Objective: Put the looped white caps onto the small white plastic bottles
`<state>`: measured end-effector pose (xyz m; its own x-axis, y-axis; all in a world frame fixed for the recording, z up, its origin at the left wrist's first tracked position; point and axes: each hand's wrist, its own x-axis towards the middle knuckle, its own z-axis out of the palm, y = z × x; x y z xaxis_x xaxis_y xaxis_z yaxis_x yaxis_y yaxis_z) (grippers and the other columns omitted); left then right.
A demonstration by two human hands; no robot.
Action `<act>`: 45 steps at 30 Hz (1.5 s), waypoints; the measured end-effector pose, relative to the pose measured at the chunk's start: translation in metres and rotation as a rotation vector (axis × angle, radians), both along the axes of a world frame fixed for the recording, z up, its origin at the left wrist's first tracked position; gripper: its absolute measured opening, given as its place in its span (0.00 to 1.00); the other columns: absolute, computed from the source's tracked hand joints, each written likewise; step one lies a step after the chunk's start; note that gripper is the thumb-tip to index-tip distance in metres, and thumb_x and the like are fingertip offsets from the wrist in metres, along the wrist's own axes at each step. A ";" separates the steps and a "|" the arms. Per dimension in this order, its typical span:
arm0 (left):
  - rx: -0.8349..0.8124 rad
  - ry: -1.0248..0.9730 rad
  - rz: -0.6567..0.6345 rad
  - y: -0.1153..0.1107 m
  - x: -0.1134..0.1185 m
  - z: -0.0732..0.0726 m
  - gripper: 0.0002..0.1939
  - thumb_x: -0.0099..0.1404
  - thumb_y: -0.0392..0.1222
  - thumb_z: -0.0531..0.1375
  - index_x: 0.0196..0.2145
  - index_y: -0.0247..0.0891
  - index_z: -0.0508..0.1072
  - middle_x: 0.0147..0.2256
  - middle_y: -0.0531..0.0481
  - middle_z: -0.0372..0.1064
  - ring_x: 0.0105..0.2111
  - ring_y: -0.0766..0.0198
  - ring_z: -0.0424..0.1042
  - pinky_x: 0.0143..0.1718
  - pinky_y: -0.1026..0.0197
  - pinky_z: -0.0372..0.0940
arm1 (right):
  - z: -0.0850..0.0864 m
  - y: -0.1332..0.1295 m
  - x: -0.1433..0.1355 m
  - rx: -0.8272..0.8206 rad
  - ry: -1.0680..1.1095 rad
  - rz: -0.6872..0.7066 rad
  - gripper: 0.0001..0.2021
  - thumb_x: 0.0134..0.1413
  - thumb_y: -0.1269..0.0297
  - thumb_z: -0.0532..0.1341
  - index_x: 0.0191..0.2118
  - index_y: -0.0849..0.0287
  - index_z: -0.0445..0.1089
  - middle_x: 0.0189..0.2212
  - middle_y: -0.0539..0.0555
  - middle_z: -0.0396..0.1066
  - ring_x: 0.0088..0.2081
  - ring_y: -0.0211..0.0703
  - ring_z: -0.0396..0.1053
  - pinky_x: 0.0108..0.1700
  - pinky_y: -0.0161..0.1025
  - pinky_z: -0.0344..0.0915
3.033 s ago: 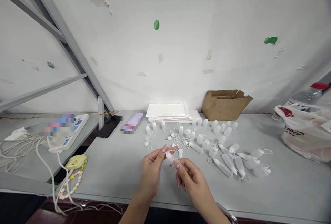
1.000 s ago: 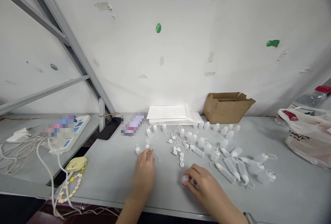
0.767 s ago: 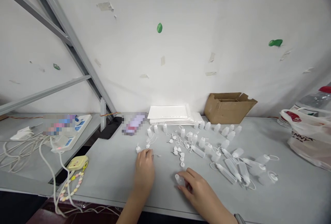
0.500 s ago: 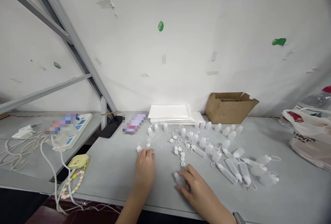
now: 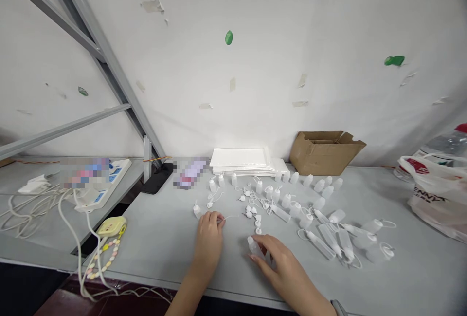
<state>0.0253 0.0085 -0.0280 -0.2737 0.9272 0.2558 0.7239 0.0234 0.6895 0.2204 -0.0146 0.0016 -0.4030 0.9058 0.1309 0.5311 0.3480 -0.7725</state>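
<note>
My left hand (image 5: 209,238) is closed, its fingertips pinched on a thin white strap (image 5: 232,216) that sticks out to the right. What the strap ends in is hidden by my fingers. Just behind that hand stands a small capped bottle (image 5: 197,211). My right hand (image 5: 279,260) grips a small translucent squeeze bottle (image 5: 254,246) without a cap, tilted with its neck up and to the left. Beyond my hands lie loose white caps (image 5: 249,211) and tangled straps (image 5: 257,198). To the right, several capped bottles (image 5: 321,245) lie on their sides.
Along the back are a stack of white trays (image 5: 239,158) and an opened cardboard box (image 5: 323,155). A plastic bag (image 5: 434,199) sits at the far right. Left of my hands are a yellow case (image 5: 111,227) with a beaded strap, white cables (image 5: 60,213) and a power strip (image 5: 118,175).
My left hand has shifted slightly right and nearer to me, and the strap in its fingers moves along. My right hand has turned the bottle a little more upright.
</note>
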 end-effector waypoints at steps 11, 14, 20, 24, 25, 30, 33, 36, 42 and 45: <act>-0.078 -0.503 -0.008 0.000 0.007 0.022 0.13 0.56 0.48 0.57 0.30 0.38 0.77 0.34 0.45 0.73 0.34 0.57 0.73 0.36 0.56 0.67 | 0.006 0.005 -0.009 -0.066 0.184 -0.022 0.06 0.55 0.65 0.58 0.37 0.57 0.71 0.29 0.52 0.69 0.31 0.42 0.67 0.36 0.37 0.65; -0.121 -0.725 -0.043 -0.002 0.017 0.033 0.15 0.56 0.50 0.59 0.32 0.37 0.76 0.35 0.43 0.76 0.34 0.57 0.75 0.35 0.57 0.68 | 0.012 0.005 -0.018 -0.098 0.193 -0.015 0.06 0.55 0.64 0.58 0.35 0.58 0.71 0.28 0.52 0.69 0.29 0.42 0.66 0.33 0.36 0.64; -0.170 -1.263 -0.060 -0.011 0.036 0.046 0.13 0.51 0.48 0.66 0.29 0.35 0.75 0.30 0.44 0.77 0.36 0.55 0.76 0.40 0.57 0.67 | 0.011 0.006 -0.029 -0.153 0.166 -0.067 0.09 0.54 0.61 0.57 0.35 0.60 0.71 0.23 0.50 0.68 0.25 0.41 0.64 0.29 0.35 0.61; -0.165 -1.305 -0.069 -0.012 0.037 0.043 0.12 0.52 0.47 0.66 0.29 0.34 0.75 0.30 0.43 0.78 0.40 0.54 0.75 0.43 0.56 0.65 | 0.009 0.007 -0.027 -0.120 0.172 -0.087 0.09 0.54 0.61 0.57 0.35 0.60 0.70 0.22 0.49 0.67 0.24 0.40 0.64 0.28 0.35 0.61; -0.162 -1.318 -0.065 -0.012 0.037 0.043 0.12 0.52 0.46 0.66 0.29 0.35 0.75 0.31 0.43 0.78 0.41 0.53 0.75 0.44 0.56 0.65 | 0.009 0.007 -0.026 -0.115 0.169 -0.090 0.09 0.54 0.61 0.57 0.35 0.60 0.70 0.22 0.49 0.67 0.24 0.40 0.64 0.28 0.35 0.61; -0.143 -1.357 -0.094 -0.014 0.037 0.043 0.11 0.53 0.46 0.65 0.30 0.35 0.75 0.35 0.43 0.78 0.44 0.53 0.74 0.50 0.53 0.62 | 0.006 0.008 -0.026 -0.067 0.126 -0.122 0.09 0.55 0.60 0.57 0.34 0.59 0.70 0.21 0.49 0.68 0.23 0.40 0.65 0.26 0.34 0.62; -0.126 -1.360 -0.150 -0.016 0.038 0.046 0.14 0.58 0.49 0.61 0.31 0.34 0.76 0.38 0.41 0.78 0.46 0.53 0.73 0.53 0.52 0.60 | 0.004 0.009 -0.026 -0.003 0.108 -0.148 0.09 0.55 0.60 0.57 0.36 0.59 0.70 0.21 0.49 0.69 0.22 0.41 0.66 0.26 0.35 0.63; -0.109 -1.380 -0.176 -0.016 0.037 0.048 0.14 0.58 0.49 0.62 0.33 0.34 0.77 0.39 0.42 0.78 0.46 0.53 0.72 0.54 0.52 0.59 | 0.002 0.008 -0.025 0.115 0.125 -0.155 0.09 0.56 0.60 0.57 0.38 0.59 0.70 0.23 0.50 0.70 0.22 0.41 0.66 0.26 0.35 0.65; -0.164 -1.465 -0.194 -0.012 0.031 0.058 0.12 0.50 0.44 0.68 0.31 0.36 0.79 0.40 0.44 0.78 0.46 0.53 0.72 0.55 0.51 0.59 | 0.003 0.008 -0.029 0.459 0.196 -0.151 0.09 0.60 0.61 0.55 0.41 0.61 0.67 0.25 0.52 0.69 0.23 0.39 0.66 0.26 0.36 0.67; -0.196 -1.445 -0.221 -0.012 0.029 0.065 0.11 0.51 0.44 0.67 0.32 0.36 0.79 0.39 0.44 0.78 0.47 0.53 0.71 0.55 0.51 0.57 | 0.004 0.009 -0.031 0.556 0.184 -0.147 0.08 0.60 0.65 0.56 0.44 0.61 0.66 0.26 0.53 0.68 0.24 0.39 0.65 0.27 0.36 0.67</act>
<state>0.0542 -0.0036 0.0369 -0.0279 0.9700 -0.2413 -0.5731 0.1823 0.7989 0.1899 -0.0053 0.0057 -0.2048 0.7258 0.6567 0.4788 0.6595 -0.5795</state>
